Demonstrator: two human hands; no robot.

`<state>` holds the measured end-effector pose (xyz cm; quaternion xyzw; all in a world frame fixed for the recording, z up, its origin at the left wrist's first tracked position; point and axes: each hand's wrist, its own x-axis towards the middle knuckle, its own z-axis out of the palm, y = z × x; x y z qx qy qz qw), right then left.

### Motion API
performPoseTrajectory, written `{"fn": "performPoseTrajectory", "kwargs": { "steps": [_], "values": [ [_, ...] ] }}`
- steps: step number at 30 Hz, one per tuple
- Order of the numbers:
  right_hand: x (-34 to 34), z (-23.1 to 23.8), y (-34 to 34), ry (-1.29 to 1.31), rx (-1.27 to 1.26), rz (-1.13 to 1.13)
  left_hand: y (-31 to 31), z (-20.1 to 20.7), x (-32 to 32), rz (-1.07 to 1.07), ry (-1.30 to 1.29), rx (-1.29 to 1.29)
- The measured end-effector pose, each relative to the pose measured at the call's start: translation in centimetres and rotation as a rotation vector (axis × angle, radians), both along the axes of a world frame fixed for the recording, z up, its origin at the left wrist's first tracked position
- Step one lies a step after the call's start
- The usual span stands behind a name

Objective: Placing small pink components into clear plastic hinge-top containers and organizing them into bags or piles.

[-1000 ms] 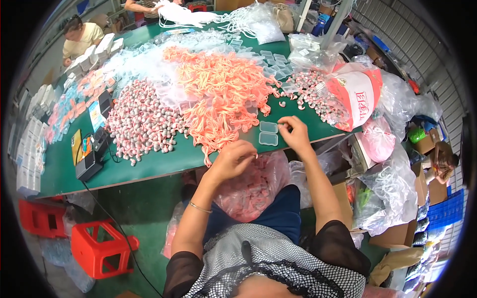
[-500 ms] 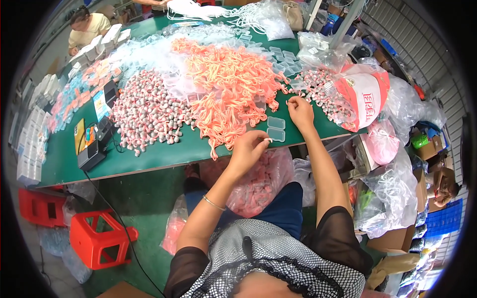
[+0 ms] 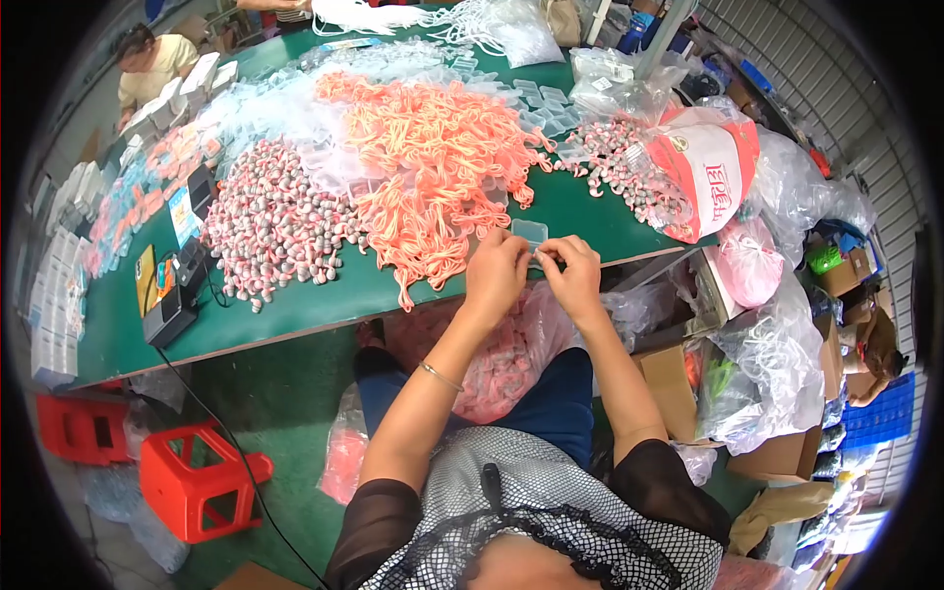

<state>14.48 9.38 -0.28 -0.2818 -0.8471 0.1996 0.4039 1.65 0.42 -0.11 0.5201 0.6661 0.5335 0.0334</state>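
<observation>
My left hand and my right hand meet over the front edge of the green table. The fingertips of both are pinched close together. Whatever sits between them is tiny and mostly covered; only a pale speck shows. Just beyond my fingers a clear plastic case lies on the table, its near part hidden by my hands. To the left of my left hand spreads a heap of orange looped cords. Further left is a mound of small rounded pink-and-grey pieces.
More pink-and-grey pieces spill from a red-and-white bag at the right. Clear cases lie behind the cords. A black device with a cable stands left. A red stool is below. Another person sits far left.
My right hand has come back from near the bag's spilled pieces to meet my left hand. My left hand has risen slightly, now partly covering the clear case. The view has shifted a little.
</observation>
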Motion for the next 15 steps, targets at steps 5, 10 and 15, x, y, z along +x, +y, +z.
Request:
{"fn": "performPoseTrajectory", "kwargs": {
  "steps": [5, 10, 15],
  "values": [
    [-0.2, 0.6, -0.4, -0.121, 0.138, -0.073, -0.1, 0.1, 0.2, 0.052, -0.038, -0.021],
    [0.2, 1.9, -0.7, -0.207, 0.156, -0.050, -1.0, 0.4, -0.6, -0.010, 0.019, -0.088],
    [0.1, 1.7, -0.2, -0.202, 0.026, -0.043, -1.2, 1.0, -0.9, -0.074, 0.060, -0.175]
  ]
}}
